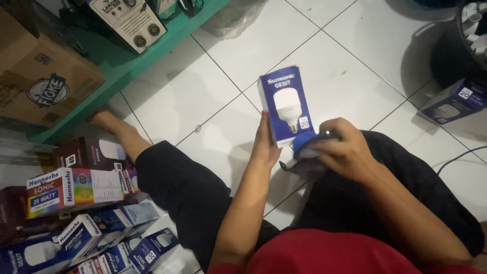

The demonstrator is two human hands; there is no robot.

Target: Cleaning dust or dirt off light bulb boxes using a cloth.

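Red shirt fills the bottom edge, your dark trousers on the white tiled floor. Your left hand clamps the blue bulb box upright, long axis vertical. Right hand, just right of it, closes on a blue cloth.

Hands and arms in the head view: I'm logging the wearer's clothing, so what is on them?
Both the left hand and right hand are bare: no gloves, rings or watch show. Forearms are uncovered; a red top shows at the bottom edge.
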